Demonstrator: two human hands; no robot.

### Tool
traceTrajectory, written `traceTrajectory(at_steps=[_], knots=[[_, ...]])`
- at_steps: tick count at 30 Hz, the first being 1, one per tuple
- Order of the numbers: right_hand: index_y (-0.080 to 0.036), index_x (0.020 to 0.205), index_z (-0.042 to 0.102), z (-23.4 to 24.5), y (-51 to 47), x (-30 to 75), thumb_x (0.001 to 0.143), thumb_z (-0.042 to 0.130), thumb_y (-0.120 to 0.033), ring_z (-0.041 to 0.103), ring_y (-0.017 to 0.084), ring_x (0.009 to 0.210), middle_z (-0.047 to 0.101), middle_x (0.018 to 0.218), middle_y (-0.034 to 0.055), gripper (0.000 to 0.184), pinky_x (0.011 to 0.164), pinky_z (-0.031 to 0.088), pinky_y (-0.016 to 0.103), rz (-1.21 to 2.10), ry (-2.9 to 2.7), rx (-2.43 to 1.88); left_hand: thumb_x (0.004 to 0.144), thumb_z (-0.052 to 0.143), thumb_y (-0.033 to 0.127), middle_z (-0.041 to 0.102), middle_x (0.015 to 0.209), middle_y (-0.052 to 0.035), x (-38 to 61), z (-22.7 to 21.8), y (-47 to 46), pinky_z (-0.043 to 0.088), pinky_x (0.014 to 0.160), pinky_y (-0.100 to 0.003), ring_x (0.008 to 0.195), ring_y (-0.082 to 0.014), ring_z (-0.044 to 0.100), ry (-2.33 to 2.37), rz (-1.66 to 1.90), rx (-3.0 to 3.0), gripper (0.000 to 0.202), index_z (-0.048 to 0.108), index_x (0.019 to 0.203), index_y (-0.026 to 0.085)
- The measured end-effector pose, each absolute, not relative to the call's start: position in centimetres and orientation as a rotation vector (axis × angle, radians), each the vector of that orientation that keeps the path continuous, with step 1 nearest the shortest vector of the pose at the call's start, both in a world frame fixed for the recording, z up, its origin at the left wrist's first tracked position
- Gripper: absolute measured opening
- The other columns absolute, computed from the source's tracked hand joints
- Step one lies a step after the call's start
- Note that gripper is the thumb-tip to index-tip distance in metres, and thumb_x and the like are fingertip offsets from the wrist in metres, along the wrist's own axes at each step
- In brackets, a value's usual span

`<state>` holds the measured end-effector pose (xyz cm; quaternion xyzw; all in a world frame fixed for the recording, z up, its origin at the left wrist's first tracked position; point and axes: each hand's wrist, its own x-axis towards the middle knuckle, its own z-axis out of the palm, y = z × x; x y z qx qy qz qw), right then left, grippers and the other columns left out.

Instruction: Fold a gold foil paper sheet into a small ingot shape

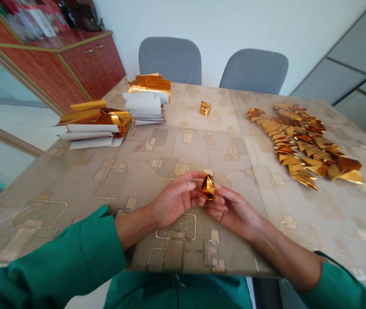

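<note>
A small folded piece of shiny gold foil paper is held up between my two hands, a little above the near part of the table. My left hand pinches it from the left with thumb and fingers. From the right, my right hand grips its other side, the fingers curled beneath. The fingertips partly hide its lower edges. Farther back on the table stands one small gold folded piece. On the right lie rows of many folded gold pieces, nested into curved chains.
At the back left, two stacks of gold-and-white paper sheets, one nearer and one farther, lie on the patterned tablecloth. Two grey chairs stand behind the table. A wooden cabinet is at the far left.
</note>
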<state>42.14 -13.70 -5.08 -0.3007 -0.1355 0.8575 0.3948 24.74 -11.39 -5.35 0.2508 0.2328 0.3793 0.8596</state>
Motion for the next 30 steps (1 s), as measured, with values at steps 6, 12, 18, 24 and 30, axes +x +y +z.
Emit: traceTrajectory(at_steps=[6, 12, 18, 24, 30], knots=[[-0.015, 0.074, 0.064, -5.0, -13.6, 42.5, 0.075, 0.077, -0.03, 0.014, 0.007, 0.052, 0.029, 0.054, -0.0086, 0.02, 0.047, 0.024, 0.018, 2.228, -0.358, -0.707, 0.079, 0.071, 0.013, 0.071, 0.091, -0.0043, 24.6, -5.6, -11.3, 0.052, 0.066, -0.019, 0.068, -0.0094, 0.066, 0.44, 0.767, 0.584, 0.031, 0.067, 0.109, 0.017], [-0.017, 0.075, 0.062, -5.2, -13.9, 42.3, 0.08, 0.075, -0.032, 0.017, 0.008, 0.053, 0.028, 0.055, -0.0079, 0.02, 0.047, 0.023, 0.02, 2.22, -0.443, -0.758, 0.076, 0.078, 0.021, 0.067, 0.083, -0.0002, 24.8, -5.9, -11.6, 0.05, 0.059, -0.017, 0.062, -0.0067, 0.061, 0.54, 0.771, 0.625, 0.029, 0.067, 0.102, 0.018], [-0.017, 0.071, 0.057, -5.2, -14.1, 41.9, 0.083, 0.073, -0.031, 0.019, 0.008, 0.052, 0.031, 0.054, -0.0083, 0.025, 0.047, 0.021, 0.021, 2.182, -0.537, -0.772, 0.073, 0.077, 0.024, 0.063, 0.076, 0.0018, 25.1, -5.4, -11.9, 0.046, 0.06, -0.018, 0.063, -0.0071, 0.058, 0.663, 0.794, 0.76, 0.024, 0.065, 0.091, 0.016], [-0.017, 0.069, 0.058, -4.8, -14.0, 41.8, 0.082, 0.073, -0.034, 0.026, 0.007, 0.052, 0.036, 0.055, -0.0072, 0.027, 0.048, 0.025, 0.021, 2.145, -0.521, -0.813, 0.075, 0.077, 0.025, 0.063, 0.076, 0.001, 25.3, -5.4, -11.8, 0.044, 0.059, -0.019, 0.062, -0.0073, 0.056, 0.654, 0.827, 0.7, 0.024, 0.064, 0.093, 0.015], [-0.017, 0.065, 0.061, -4.2, -13.8, 42.1, 0.084, 0.07, -0.034, 0.037, 0.009, 0.054, 0.046, 0.057, -0.0034, 0.028, 0.051, 0.033, 0.024, 2.141, -0.535, -0.8, 0.078, 0.077, 0.024, 0.065, 0.08, 0.0003, 25.3, -5.4, -11.8, 0.046, 0.059, -0.018, 0.067, -0.0076, 0.059, 0.569, 0.843, 0.599, 0.024, 0.064, 0.096, 0.015]])
